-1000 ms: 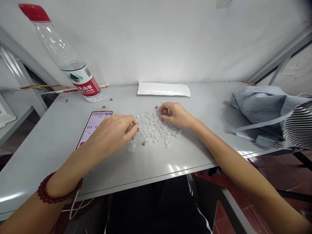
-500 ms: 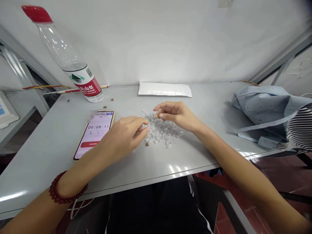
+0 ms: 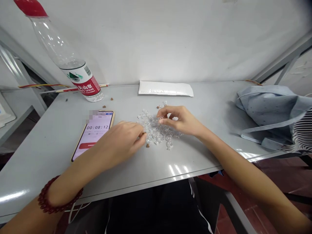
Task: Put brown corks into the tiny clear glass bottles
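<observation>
"What's the big picture?"

"A grey metal table (image 3: 48, 152) stands against a white wall. Towards the far left, a clear plastic bottle (image 3: 58, 42) with a red cap tilts up and leftward, its base on the table. A white padded envelope (image 3: 165, 88) lies along the far edge, and a pale blue cloth bag (image 3: 268, 110) sits at the right."

"And closer to the hands?"

"A phone (image 3: 94, 136) lies left of centre, its timer reading 00:08:12, one second on. In the centre is a loose heap of clear plastic pieces (image 3: 156, 136), with a brown crumb (image 3: 147, 145) at its near edge."

"What are the hands doing?"

"The left hand (image 3: 119, 138), with a red bead bracelet (image 3: 58, 198) at its wrist, has come down at the heap's near-left edge, its fingers curled closer together than before. The right hand (image 3: 177, 120) has lowered over the heap, thumb near the forefinger. I can't tell whether either hand pinches a piece."

"Anything else changed?"

"The view has shifted: the bottle's cap now sits higher and further left."
</observation>
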Motion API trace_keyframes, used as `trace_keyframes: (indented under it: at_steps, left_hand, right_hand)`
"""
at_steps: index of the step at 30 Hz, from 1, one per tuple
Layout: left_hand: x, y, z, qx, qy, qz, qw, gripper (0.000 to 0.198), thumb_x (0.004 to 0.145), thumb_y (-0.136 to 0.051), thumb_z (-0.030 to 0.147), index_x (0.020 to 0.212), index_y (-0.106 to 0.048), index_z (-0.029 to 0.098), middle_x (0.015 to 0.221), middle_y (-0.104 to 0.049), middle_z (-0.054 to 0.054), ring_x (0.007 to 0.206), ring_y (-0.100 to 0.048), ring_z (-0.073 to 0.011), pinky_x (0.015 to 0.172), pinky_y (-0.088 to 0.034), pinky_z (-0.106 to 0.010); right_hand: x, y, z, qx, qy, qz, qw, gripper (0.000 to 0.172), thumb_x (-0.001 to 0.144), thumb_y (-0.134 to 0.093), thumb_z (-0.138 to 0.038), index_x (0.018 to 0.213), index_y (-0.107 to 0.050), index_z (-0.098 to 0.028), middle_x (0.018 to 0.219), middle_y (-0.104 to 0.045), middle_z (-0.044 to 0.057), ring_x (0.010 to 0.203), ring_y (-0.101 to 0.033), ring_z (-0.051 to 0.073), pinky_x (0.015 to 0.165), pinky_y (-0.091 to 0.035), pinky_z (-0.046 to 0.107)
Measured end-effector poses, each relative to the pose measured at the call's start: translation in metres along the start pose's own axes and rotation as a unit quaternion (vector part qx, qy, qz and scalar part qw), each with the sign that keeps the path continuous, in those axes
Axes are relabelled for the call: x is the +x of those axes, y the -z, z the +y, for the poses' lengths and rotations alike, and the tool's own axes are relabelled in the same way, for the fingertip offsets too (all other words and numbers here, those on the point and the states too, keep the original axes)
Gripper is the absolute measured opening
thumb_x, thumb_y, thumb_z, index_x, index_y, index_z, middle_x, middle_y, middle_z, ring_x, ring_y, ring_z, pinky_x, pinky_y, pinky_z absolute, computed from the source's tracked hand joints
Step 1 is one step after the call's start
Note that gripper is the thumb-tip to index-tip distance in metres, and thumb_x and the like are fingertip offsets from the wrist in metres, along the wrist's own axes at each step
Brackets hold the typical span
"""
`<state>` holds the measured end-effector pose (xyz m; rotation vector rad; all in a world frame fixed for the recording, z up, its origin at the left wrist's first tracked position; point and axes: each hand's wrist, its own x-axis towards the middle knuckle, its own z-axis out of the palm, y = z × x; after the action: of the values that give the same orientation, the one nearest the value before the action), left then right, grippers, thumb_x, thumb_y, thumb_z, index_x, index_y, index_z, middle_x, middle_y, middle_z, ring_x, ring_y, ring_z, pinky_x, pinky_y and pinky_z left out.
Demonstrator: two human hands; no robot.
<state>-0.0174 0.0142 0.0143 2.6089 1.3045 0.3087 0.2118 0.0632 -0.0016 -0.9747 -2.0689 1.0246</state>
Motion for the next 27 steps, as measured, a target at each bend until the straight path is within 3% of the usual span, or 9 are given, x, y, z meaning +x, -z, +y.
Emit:
trace_keyframes:
  at_steps: [2,5,8,11,15,18,23,25,27]
  left_hand:
    - [-0.001,0.002,-0.007,0.019,0.036,-0.024,0.999,0.036,0.092,-0.042,0.031,0.059,-0.033,0.022,0.052,-0.047,0.002,0.049,-0.044,-0.0143,0.051,-0.031,-0.031]
    - [-0.003,0.005,-0.016,0.012,0.076,-0.049,0.996,0.042,0.093,-0.046,0.04,0.057,-0.033,0.021,0.05,-0.048,0.003,0.046,-0.042,-0.0133,0.048,-0.028,-0.031]
    - [-0.004,0.009,-0.02,-0.005,0.103,-0.04,0.994,0.045,0.094,-0.045,0.047,0.057,-0.04,0.022,0.049,-0.05,0.003,0.045,-0.044,-0.0134,0.05,-0.029,-0.031]
    - [-0.004,0.011,-0.02,-0.002,0.119,-0.018,0.993,0.047,0.095,-0.042,0.05,0.056,-0.04,0.022,0.048,-0.05,0.002,0.045,-0.044,-0.0147,0.051,-0.03,-0.032]
    - [-0.003,0.011,-0.019,-0.001,0.126,-0.015,0.992,0.047,0.094,-0.041,0.05,0.056,-0.038,0.023,0.048,-0.05,0.001,0.046,-0.044,-0.0161,0.051,-0.029,-0.033]
    - [-0.002,0.011,-0.019,-0.011,0.131,-0.018,0.991,0.047,0.094,-0.04,0.051,0.057,-0.04,0.023,0.05,-0.052,0.001,0.046,-0.045,-0.0163,0.051,-0.029,-0.033]
    - [-0.002,0.011,-0.015,-0.017,0.147,-0.035,0.988,0.044,0.094,-0.041,0.051,0.061,-0.046,0.023,0.051,-0.051,0.002,0.048,-0.045,-0.0164,0.052,-0.03,-0.033]
    - [-0.002,0.01,-0.012,-0.027,0.143,-0.031,0.989,0.041,0.095,-0.042,0.049,0.065,-0.051,0.023,0.054,-0.052,0.002,0.051,-0.047,-0.0166,0.054,-0.033,-0.033]
    - [-0.001,0.006,-0.008,-0.045,0.122,0.007,0.991,0.034,0.096,-0.044,0.048,0.079,-0.058,0.022,0.066,-0.059,0.001,0.062,-0.054,-0.0183,0.06,-0.038,-0.033]
  right_hand:
    - [0.002,0.002,0.004,-0.072,0.024,-0.023,0.997,0.012,0.085,-0.071,-0.03,0.087,-0.07,-0.018,0.09,-0.068,0.004,0.082,-0.057,0.017,0.071,-0.043,0.032]
    - [0.005,0.006,0.008,-0.106,0.027,-0.032,0.994,0.018,0.083,-0.074,-0.036,0.091,-0.073,-0.019,0.093,-0.066,0.005,0.086,-0.057,0.019,0.074,-0.044,0.033]
    - [0.008,0.016,0.019,-0.117,0.009,0.032,0.993,0.025,0.086,-0.07,-0.041,0.098,-0.074,-0.019,0.102,-0.068,0.007,0.088,-0.059,0.019,0.075,-0.046,0.034]
    - [0.013,0.027,0.036,-0.185,0.012,0.109,0.977,0.026,0.092,-0.061,-0.034,0.112,-0.071,-0.02,0.114,-0.067,0.011,0.098,-0.061,0.023,0.085,-0.048,0.04]
    - [0.022,0.03,0.055,-0.256,0.032,0.056,0.964,0.035,0.094,-0.052,-0.017,0.126,-0.066,-0.02,0.139,-0.055,0.015,0.125,-0.051,0.03,0.104,-0.042,0.051]
    - [0.026,0.029,0.06,-0.263,0.028,0.021,0.964,0.033,0.093,-0.048,-0.011,0.116,-0.071,-0.017,0.129,-0.059,0.016,0.111,-0.059,0.028,0.095,-0.048,0.048]
    - [0.023,0.031,0.057,-0.244,0.0,0.063,0.968,0.015,0.088,-0.06,-0.013,0.091,-0.074,-0.017,0.099,-0.065,0.01,0.078,-0.061,0.019,0.076,-0.05,0.039]
    - [0.019,0.026,0.048,-0.222,0.036,0.098,0.969,0.012,0.088,-0.062,-0.014,0.087,-0.074,-0.018,0.092,-0.066,0.007,0.074,-0.06,0.018,0.07,-0.05,0.036]
    - [0.015,0.015,0.035,-0.184,0.119,0.125,0.968,0.01,0.09,-0.063,-0.015,0.089,-0.073,-0.019,0.092,-0.068,0.006,0.076,-0.062,0.017,0.068,-0.051,0.034]
